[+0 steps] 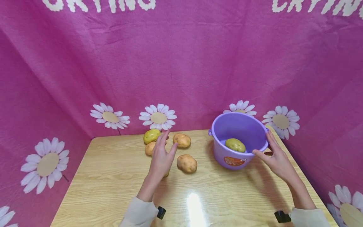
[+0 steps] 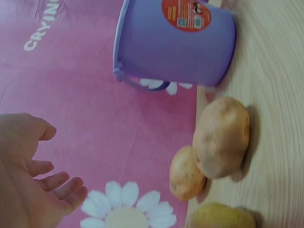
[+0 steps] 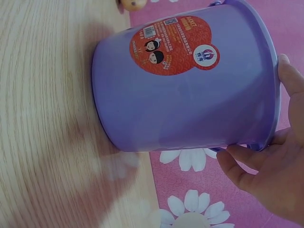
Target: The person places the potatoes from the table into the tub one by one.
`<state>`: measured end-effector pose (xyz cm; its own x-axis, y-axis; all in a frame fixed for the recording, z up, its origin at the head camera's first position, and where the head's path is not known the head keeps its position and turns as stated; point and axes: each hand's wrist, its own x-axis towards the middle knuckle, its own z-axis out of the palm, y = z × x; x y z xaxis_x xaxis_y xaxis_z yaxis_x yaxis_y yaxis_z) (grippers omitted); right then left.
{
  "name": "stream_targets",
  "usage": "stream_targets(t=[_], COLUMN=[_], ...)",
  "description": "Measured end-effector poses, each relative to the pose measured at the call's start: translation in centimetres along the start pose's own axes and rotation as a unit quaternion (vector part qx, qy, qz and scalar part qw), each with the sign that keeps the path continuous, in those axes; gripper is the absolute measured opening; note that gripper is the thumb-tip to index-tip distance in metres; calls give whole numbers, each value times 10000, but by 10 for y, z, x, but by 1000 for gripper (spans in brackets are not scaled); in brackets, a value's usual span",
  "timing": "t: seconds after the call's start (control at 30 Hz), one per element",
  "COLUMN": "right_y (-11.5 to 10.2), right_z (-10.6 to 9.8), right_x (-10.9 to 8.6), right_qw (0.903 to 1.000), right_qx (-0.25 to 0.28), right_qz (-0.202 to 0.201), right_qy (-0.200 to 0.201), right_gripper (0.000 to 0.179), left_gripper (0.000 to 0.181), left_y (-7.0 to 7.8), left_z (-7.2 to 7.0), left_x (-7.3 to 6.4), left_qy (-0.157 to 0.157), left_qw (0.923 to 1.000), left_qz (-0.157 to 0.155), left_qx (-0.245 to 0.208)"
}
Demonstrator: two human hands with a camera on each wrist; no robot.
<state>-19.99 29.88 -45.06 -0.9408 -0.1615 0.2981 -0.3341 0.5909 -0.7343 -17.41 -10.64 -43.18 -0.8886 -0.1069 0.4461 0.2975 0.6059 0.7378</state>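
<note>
My left hand [image 1: 162, 159] hovers over the left group of potatoes with fingers apart and nothing held. Beside its thumb lie two brown potatoes, one nearer [image 1: 187, 163] and one farther back [image 1: 182, 140]. Past its fingers sit a yellow-green potato [image 1: 151, 136] and a partly covered brown potato [image 1: 149, 148]. Another potato [image 1: 166, 173] barely shows beneath the wrist. My right hand [image 1: 276, 157] holds the purple bucket [image 3: 185, 99] at its right rim, thumb at the front edge and fingers by the handle joint. A green potato [image 1: 235, 145] lies inside the bucket.
The bucket stands upright on a wooden table [image 1: 99, 183], toward its back right. Pink cloth [image 1: 175, 63] with daisies hangs along the back and both sides. A bright light reflection falls on the table's front middle.
</note>
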Motion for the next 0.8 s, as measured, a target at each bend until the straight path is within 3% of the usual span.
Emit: stream_targets(t=[0.43, 0.6, 0.8], right_y=[-2, -4, -12], right_z=[-1, -2, -3], right_x=[1, 1, -1], right_qw=[9999, 10000, 9999], right_qx=[-15, -26, 71], right_qz=[-104, -88, -100], right_qy=[-19, -23, -41], right_gripper=[85, 85, 85], left_gripper=[57, 57, 58], left_y=[-17, -25, -35], left_z=[-33, -40, -42], left_x=[-11, -17, -25], left_qy=[125, 191, 55], left_qw=[9973, 9962, 9943], left_qz=[-691, -800, -990], left_qx=[204, 278, 382])
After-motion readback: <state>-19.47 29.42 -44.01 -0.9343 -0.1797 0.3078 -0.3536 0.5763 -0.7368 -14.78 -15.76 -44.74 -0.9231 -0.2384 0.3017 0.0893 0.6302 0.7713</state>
